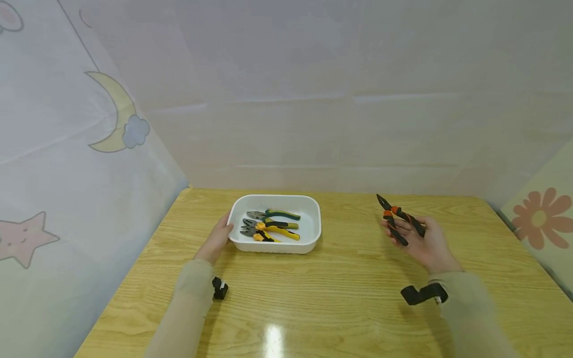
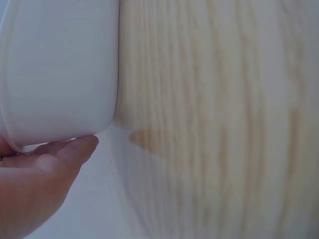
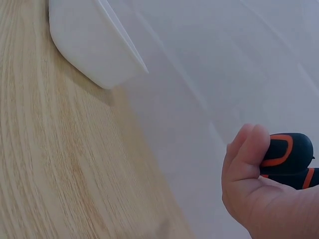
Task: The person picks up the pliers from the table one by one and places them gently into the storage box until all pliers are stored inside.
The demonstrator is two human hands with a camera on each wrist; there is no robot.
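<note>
My right hand [image 1: 423, 246], palm turned up, holds long-nose pliers [image 1: 396, 226] with black and orange handles above the table's right side. Their handles are spread apart and the dark jaws point up and to the left. In the right wrist view, curled fingers [image 3: 246, 157] lie against one handle. At the left end of a white tray [image 1: 313, 238], my left hand [image 1: 217, 241] grips the rim and wall, its fingers along the outside in the left wrist view. Inside the tray lie several pliers [image 1: 281, 231], with green or yellow-and-black handles, jaws facing left.
The tray rests on a wood-grain table [image 1: 340, 298] near its back edge. Behind rises a pale cloth backdrop [image 1: 286, 139], with a printed moon [image 1: 117, 107] at left and a flower [image 1: 539, 219] at right. Each wrist wears a black camera mount [image 1: 423, 294].
</note>
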